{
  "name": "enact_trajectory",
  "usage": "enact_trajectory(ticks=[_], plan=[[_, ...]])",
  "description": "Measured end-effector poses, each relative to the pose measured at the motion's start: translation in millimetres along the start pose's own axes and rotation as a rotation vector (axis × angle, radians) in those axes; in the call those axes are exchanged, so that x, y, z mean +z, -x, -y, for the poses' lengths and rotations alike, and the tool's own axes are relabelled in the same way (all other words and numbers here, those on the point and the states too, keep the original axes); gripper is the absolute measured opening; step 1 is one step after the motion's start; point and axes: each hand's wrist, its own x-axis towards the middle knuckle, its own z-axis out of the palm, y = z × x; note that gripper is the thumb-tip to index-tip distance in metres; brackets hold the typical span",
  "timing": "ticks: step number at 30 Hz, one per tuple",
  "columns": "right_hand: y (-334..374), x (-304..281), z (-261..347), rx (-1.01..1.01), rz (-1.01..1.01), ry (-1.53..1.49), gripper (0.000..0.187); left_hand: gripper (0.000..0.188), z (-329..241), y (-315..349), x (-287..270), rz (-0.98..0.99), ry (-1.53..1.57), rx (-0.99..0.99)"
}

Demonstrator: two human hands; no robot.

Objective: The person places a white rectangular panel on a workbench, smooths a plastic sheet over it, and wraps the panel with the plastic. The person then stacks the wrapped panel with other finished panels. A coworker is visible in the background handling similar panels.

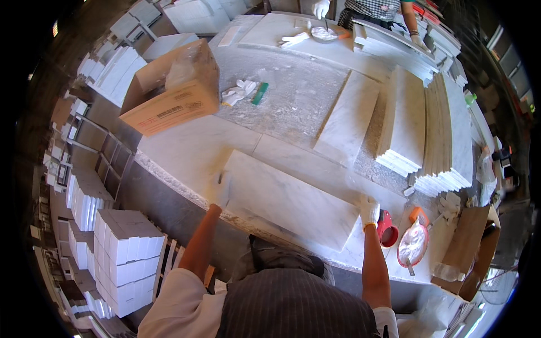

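A white marble slab (287,200) with faint grey veins lies on the near side of the work table, over larger flat marble pieces. My left hand (221,190), in a white glove, holds the slab's left end; its fingers are partly blurred. At the opposite end, my right hand (369,210), also gloved, grips the short edge. Just right of that hand stands a red tape roll or dispenser (387,230). Beyond it is a red-rimmed bowl of white paste (413,245) with a scraper, beside an orange object (417,214).
Marble slab stacks (403,121) stand at the right. An open cardboard box (180,104) sits far left, near white gloves (239,92) and a green block (260,93). Another carton (470,248) is near right. Across the table a co-worker (375,11) works by a bowl (324,35). White boxes (127,265) are stacked left.
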Motion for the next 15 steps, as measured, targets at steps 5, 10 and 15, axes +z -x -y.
enact_trajectory(ticks=[5, 10, 15], plan=[[1, -4, 8, 0.161, 0.144, -0.095, 0.037, 0.030, 13, -7, -6, -0.001, -0.023, 0.057], [0, -12, 13, -0.099, 0.156, 0.045, 0.035, 0.033, 16, -11, -8, 0.020, -0.126, 0.151], [10, -10, 83, -0.326, -0.106, 0.230, 0.028, 0.031, 23, -11, -9, 0.003, -0.143, 0.230]])
